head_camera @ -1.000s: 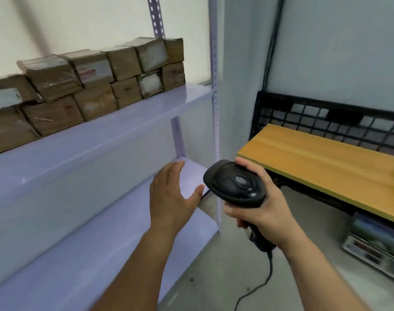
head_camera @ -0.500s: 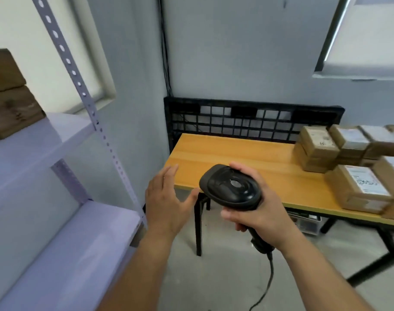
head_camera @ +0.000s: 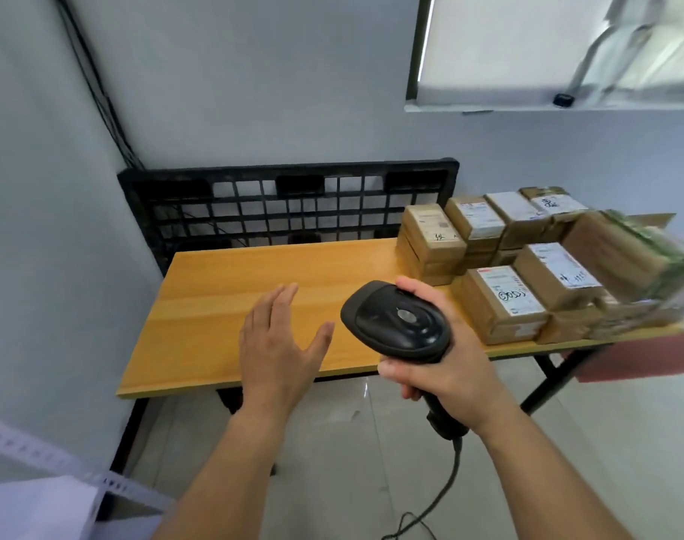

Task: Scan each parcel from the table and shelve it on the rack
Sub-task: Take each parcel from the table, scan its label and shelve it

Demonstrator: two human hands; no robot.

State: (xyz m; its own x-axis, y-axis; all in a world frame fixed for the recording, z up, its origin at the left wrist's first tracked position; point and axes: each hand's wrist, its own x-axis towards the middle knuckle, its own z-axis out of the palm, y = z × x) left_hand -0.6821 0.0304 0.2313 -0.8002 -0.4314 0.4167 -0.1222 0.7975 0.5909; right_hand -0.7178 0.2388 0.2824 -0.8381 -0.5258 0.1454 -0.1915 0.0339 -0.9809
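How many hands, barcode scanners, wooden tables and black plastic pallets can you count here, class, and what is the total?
Hands: 2 (left hand, right hand)
Barcode scanner: 1
Wooden table: 1
Black plastic pallet: 1
Total: 5

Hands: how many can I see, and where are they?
2. The left hand hovers open over the near edge of the table. The right hand is just to its right, holding the black scanner near the boxes. None seem hidden.
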